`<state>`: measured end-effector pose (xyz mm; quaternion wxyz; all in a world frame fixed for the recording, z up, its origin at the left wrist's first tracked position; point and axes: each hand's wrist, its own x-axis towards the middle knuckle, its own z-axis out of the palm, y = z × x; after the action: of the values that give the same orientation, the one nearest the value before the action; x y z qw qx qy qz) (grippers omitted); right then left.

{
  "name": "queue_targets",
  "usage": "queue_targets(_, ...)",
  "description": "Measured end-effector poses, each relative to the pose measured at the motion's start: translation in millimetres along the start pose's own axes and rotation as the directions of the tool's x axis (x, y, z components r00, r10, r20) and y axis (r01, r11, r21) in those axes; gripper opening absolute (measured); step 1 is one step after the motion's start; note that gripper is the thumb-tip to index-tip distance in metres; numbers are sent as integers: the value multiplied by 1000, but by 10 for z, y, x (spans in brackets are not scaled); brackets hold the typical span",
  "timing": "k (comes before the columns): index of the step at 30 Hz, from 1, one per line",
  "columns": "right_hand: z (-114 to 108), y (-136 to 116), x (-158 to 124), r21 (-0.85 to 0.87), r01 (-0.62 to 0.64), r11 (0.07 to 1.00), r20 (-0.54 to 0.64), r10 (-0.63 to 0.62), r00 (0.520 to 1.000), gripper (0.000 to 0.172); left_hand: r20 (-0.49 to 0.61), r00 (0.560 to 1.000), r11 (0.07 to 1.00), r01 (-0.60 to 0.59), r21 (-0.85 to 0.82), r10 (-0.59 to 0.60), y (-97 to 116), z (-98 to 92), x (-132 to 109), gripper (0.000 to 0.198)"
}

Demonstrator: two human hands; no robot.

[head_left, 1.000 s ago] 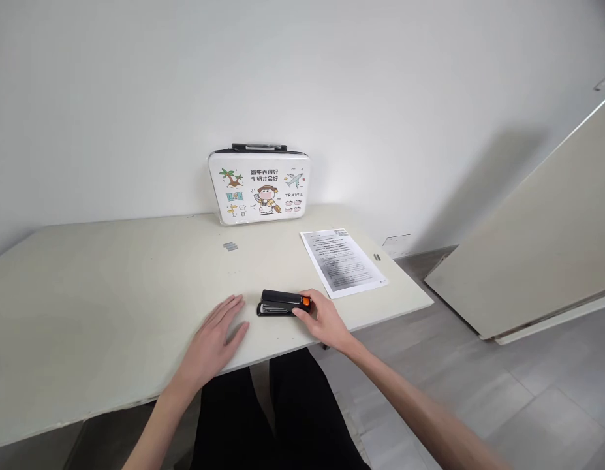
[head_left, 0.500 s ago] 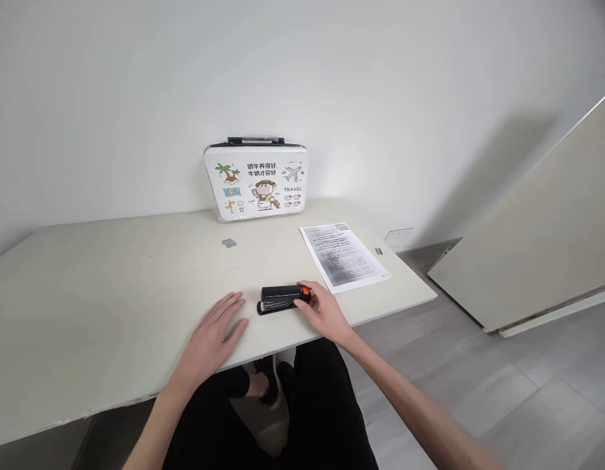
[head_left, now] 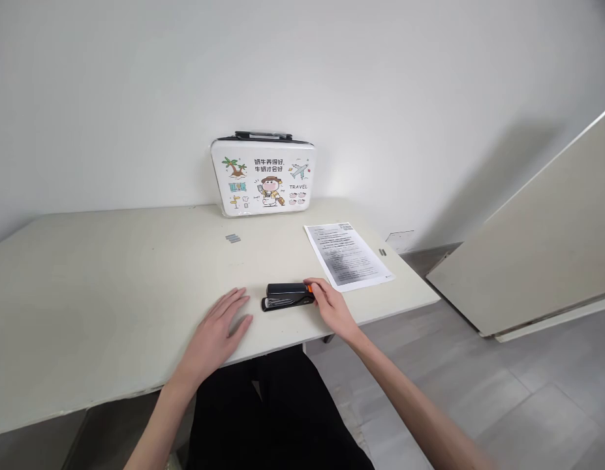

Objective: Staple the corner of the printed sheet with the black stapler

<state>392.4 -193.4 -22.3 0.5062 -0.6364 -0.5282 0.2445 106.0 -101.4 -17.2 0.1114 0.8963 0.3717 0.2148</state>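
A black stapler [head_left: 288, 296] with an orange part at its right end lies on the pale table [head_left: 111, 294] near the front edge. My right hand [head_left: 332, 308] grips its right end, thumb over the orange part and fingers partly hidden behind. To the left of the stapler, my left hand [head_left: 218, 329] rests on the tabletop, fingers stretched out and apart from the stapler. Behind my right hand lies a printed sheet of paper [head_left: 351, 258]. Grey staple strips [head_left: 233, 239] sit farther back on the table.
Against the white wall stands a white carry case [head_left: 265, 179] with cartoon prints and a black handle. Small dark strips [head_left: 382, 252] lie by the table's right edge. A large pale panel [head_left: 532, 241] leans at the right over the grey floor [head_left: 517, 391].
My right thumb has moved up onto the stapler's orange part. The view has shifted slightly, so the table things appear a little farther right. My left hand stays flat on the table.
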Motion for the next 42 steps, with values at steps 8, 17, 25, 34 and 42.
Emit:
queue_targets(8, 17, -31, 13, 6, -58, 998, -18, 58, 998, 49, 15, 1000, 1000, 9, 9, -9, 24, -5, -14, 52)
queue_targets(17, 59, -40, 26, -12, -61, 998, -42, 61, 997, 47, 11, 1000, 1000, 6, 11, -6, 16, 5, -33, 52)
queue_targets(25, 69, -34, 28, -30, -17, 999, -32, 16, 999, 46, -11, 1000, 1000, -6, -8, 6, -23, 50, -42, 51)
queue_targets(34, 74, -66, -17, -59, -5, 998, -33, 3, 999, 49, -7, 1000, 1000, 0, -13, 0, -21, 43, -56, 52)
queue_targets(42, 68, -106, -53, -47, -19, 999, -17, 18, 1000, 46, 17, 1000, 999, 7, -35, -6, -7, 8, 67, 48)
